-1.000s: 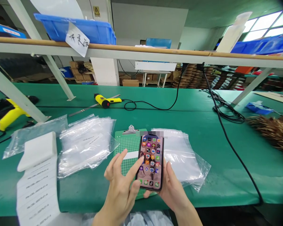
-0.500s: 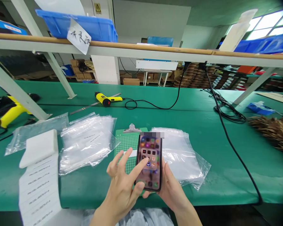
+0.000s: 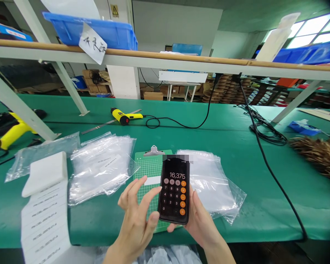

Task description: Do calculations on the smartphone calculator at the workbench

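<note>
The right hand (image 3: 199, 218) grasps a dark phone (image 3: 174, 192), held above the right part of a green gridded clipboard (image 3: 145, 167) and between two stacks of clear bags, the left stack (image 3: 99, 168) and the right stack (image 3: 209, 183). The phone's screen shows a calculator reading 16,375, with grey digit keys and an orange operator column. The left hand (image 3: 137, 211) holds nothing; its fingers are spread, the index tip at the phone's left edge, where contact cannot be confirmed. A white strip (image 3: 152, 180) lies on the clipboard. The label sheet (image 3: 45, 220) at left carries a repeated dark wordmark, illegible at this angle; similar print shows on the left stack. A white tag (image 3: 92, 43) on the blue bin (image 3: 118, 35) bears handwritten characters, not read with certainty. A yellow warning sign (image 3: 114, 11) shows a black triangle symbol. Against the earlier frames, the display has changed from a home screen of app icons, then an opened icon folder, to the calculator; the left index finger, previously over the screen, has drawn back. Bags and clipboard are unchanged in position.
</note>
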Tool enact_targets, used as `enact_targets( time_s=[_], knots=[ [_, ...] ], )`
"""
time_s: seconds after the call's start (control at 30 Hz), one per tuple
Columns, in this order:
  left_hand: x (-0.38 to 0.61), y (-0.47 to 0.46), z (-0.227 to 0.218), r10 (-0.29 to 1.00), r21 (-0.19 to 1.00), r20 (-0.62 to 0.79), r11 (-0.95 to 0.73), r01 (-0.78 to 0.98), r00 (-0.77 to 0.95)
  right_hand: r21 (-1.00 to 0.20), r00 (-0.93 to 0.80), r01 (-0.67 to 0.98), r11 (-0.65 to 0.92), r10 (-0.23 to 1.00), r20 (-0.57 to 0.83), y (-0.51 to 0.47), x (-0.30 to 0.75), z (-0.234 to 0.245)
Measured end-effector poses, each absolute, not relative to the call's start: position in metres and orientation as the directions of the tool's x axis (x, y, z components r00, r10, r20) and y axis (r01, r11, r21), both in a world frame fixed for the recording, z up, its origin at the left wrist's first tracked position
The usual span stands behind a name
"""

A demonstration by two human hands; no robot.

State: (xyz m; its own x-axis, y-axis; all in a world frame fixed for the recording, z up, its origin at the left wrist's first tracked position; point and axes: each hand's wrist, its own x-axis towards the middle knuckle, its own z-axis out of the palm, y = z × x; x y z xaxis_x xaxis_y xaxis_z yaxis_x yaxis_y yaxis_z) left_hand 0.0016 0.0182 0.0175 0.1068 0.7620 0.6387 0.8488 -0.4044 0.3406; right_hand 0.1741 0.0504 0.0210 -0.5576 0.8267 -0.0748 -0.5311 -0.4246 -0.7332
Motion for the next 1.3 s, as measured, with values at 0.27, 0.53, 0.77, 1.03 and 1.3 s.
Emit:
enact_targets(
  time_s=[0.27, 0.53, 0.77, 1.03, 1.3],
  knots=[
    [0.007, 0.024, 0.017, 0.806, 0.253, 0.575, -0.34, 0.906, 0.142, -0.725, -0.566, -0.522, -0.449, 0.819, -0.099, 0.05, 0.175, 0.021],
    [-0.009, 0.01, 0.009, 0.696, 0.319, 0.684, -0.553, 0.77, 0.216, -0.714, -0.547, -0.51, -0.48, 0.821, -0.162, 0.052, 0.175, 0.026],
    [-0.011, 0.01, 0.004, 0.702, 0.301, 0.66, -0.575, 0.761, 0.269, -0.705, -0.542, -0.518, -0.485, 0.823, -0.168, 0.053, 0.175, 0.027],
    [0.002, 0.006, 0.002, 0.733, 0.392, 0.664, -0.51, 0.765, 0.148, -0.633, -0.548, -0.574, -0.519, 0.818, -0.174, 0.053, 0.177, 0.023],
    [0.005, 0.004, -0.014, 0.734, 0.457, 0.672, -0.306, 0.835, -0.099, -0.513, -0.476, -0.676, -0.529, 0.845, -0.244, 0.061, 0.195, 0.012]
  ],
)
